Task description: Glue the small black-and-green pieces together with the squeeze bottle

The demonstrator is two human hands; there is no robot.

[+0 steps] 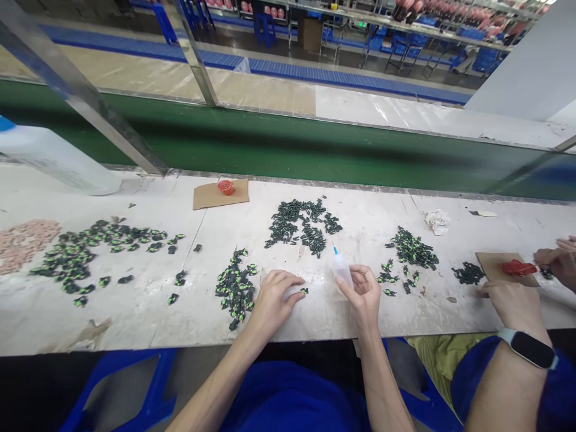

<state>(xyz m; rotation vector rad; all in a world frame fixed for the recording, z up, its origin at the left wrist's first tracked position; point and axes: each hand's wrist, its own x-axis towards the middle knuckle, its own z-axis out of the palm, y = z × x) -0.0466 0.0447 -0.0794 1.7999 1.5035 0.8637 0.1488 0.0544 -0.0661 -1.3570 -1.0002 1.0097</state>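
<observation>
My left hand (272, 298) rests on the white table (135, 312), its fingertips pinching a small dark green part (304, 291) against the surface. My right hand (363, 291) is wrapped around a small clear squeeze bottle (341, 268) with a blue tip, held upright just right of that part. A pile of dark and bright green parts (236, 287) lies just left of my left hand. Another pile of dark parts (302, 224) lies farther back, behind both hands.
More green parts (412, 248) lie to the right and a wide scatter (85, 252) to the left beside pinkish pieces (22, 240). A red cap (225, 187) sits on cardboard. A co-worker's hands (513, 300) work at the right over cardboard. A green conveyor belt (288, 144) runs behind.
</observation>
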